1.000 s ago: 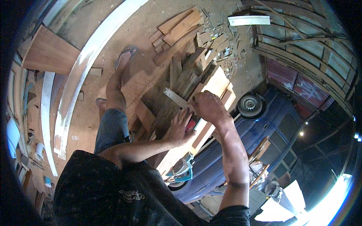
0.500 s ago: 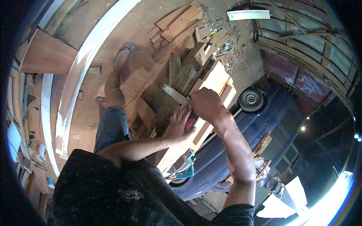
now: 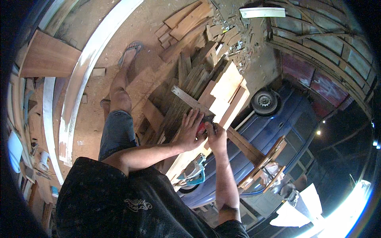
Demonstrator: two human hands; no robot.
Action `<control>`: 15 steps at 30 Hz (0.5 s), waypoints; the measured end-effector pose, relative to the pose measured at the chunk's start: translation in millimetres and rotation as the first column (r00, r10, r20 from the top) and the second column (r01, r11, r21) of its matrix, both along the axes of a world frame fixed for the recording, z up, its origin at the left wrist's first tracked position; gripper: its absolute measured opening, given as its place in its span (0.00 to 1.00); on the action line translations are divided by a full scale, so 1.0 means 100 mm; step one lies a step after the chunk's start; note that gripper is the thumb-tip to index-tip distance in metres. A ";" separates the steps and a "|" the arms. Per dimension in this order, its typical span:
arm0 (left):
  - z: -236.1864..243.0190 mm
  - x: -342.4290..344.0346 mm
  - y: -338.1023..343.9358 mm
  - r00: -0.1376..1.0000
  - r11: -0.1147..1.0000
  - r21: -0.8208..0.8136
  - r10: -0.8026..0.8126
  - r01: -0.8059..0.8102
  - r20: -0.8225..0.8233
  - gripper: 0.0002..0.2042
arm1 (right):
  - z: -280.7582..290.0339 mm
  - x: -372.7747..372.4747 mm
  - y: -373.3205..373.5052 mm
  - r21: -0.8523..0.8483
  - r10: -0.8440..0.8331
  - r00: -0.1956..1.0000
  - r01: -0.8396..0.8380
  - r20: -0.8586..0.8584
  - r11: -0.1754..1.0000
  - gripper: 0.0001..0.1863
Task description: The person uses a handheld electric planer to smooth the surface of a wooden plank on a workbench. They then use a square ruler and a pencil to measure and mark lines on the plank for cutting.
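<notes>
Now | left hand (image 3: 190, 133) flat on planks (image 3: 180, 113) | right hand (image 3: 216, 137) grip closed on red tool (image 3: 201, 127) | metal ruler (image 3: 192, 101) diagonal

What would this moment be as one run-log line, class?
left hand: flat on planks | right hand: at small red object | metal ruler: across planks

Both forearms extended forward, converging. Left hand (image 3: 190, 133) palm down, fingers spread flat, wrist slightly bent. Right hand (image 3: 216, 137) just beside it, touching at the thumb side, fingers curled in a closed grip. Right forearm near-straight; left elbow bent
</notes>
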State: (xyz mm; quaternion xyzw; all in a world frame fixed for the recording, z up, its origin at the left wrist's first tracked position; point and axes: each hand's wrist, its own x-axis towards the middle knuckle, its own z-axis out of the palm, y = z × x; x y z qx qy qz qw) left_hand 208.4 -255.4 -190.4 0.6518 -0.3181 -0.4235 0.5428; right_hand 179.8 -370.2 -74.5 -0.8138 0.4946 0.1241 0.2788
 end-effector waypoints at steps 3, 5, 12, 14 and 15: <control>-0.01 -0.02 0.05 1.000 1.000 -0.012 -0.017 0.017 -0.005 0.46 | 0.01 -0.03 0.18 -0.017 -0.050 0.997 0.049 -0.054 0.999 0.13; -0.01 -0.02 0.06 1.000 0.999 -0.028 -0.018 0.018 -0.006 0.46 | 0.02 0.00 0.27 0.006 -0.144 0.990 0.144 0.010 0.990 0.17; -0.03 0.01 0.03 1.000 0.999 -0.048 -0.017 0.017 0.007 0.46 | -0.04 -0.03 0.29 0.033 -0.238 0.968 0.236 0.084 0.971 0.18; -0.03 0.01 0.02 1.000 0.999 -0.054 -0.007 0.007 0.005 0.46 | -0.09 -0.11 0.27 0.059 -0.262 0.959 0.257 0.107 0.965 0.17; -0.04 0.01 0.01 1.000 0.998 -0.058 0.006 -0.006 0.006 0.46 | -0.13 -0.15 0.24 0.063 -0.253 0.961 0.247 0.112 0.967 0.17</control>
